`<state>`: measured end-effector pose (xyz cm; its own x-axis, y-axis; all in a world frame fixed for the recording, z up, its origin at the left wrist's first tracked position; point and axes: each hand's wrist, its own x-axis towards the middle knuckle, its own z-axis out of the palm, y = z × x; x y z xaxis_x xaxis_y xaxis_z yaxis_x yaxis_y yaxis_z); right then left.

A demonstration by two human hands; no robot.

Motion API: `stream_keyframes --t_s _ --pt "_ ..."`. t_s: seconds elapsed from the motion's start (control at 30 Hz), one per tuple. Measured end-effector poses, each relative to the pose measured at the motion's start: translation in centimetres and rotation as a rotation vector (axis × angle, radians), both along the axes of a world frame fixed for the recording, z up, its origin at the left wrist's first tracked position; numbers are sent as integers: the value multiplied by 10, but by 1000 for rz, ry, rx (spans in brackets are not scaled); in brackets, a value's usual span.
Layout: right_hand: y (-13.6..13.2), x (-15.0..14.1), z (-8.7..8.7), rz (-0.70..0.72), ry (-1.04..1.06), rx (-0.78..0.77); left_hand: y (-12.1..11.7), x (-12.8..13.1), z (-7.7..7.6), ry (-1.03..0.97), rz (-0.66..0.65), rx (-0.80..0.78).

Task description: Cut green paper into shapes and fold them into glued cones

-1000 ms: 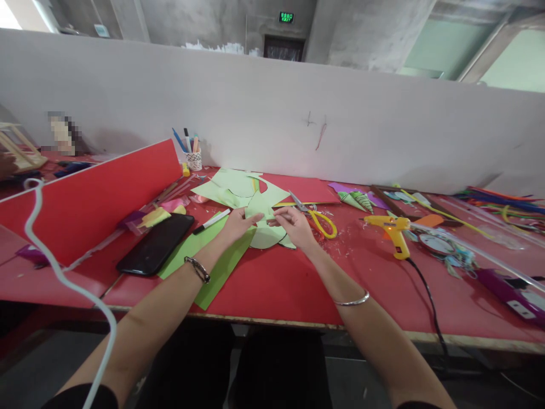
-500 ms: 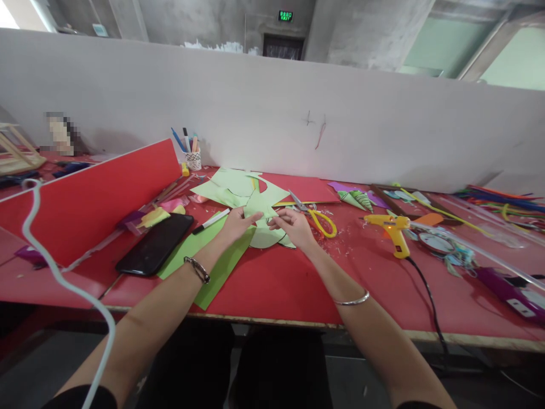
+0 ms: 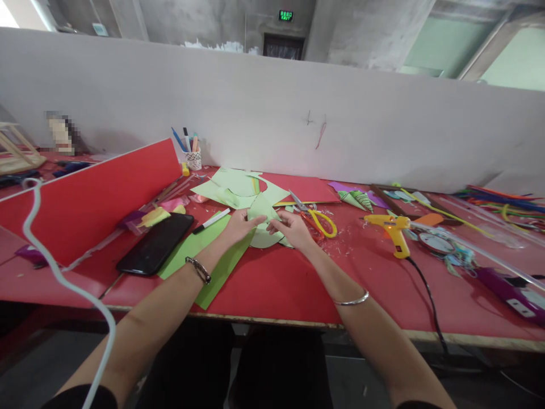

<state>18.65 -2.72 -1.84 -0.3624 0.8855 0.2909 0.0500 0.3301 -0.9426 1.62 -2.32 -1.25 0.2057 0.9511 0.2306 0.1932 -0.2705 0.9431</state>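
Between my hands is a curved piece of pale green paper (image 3: pixel 261 207), held above the table. My left hand (image 3: pixel 239 225) pinches it on its left side, thumb on the near face. My right hand (image 3: pixel 293 227) grips its right edge between thumb and fingers. Under the hands lies another rounded pale green paper piece (image 3: pixel 264 238), partly hidden. Scissors with yellow handles (image 3: pixel 322 222) lie just right of my right hand. A white marker with a black tip (image 3: pixel 212 221) rests on a green sheet (image 3: pixel 223 272) beside my left hand.
A black phone (image 3: pixel 155 244) and a standing red board (image 3: pixel 97 196) are on the left. Pale green paper offcuts (image 3: pixel 230 182) and a pen cup (image 3: pixel 193 159) sit behind. To the right lies a yellow glue gun (image 3: pixel 389 230) with its cord over the table edge (image 3: pixel 383 334).
The paper in my hands has been turned and curled inward, so it now looks narrower with a pointed top. My arms have hardly moved.
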Motion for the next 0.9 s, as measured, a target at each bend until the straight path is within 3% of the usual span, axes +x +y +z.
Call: stream_keyframes --t_s 0.9 --pt "-1 -2 -6 -57 -74 -58 -7 3 5 107 15 7"
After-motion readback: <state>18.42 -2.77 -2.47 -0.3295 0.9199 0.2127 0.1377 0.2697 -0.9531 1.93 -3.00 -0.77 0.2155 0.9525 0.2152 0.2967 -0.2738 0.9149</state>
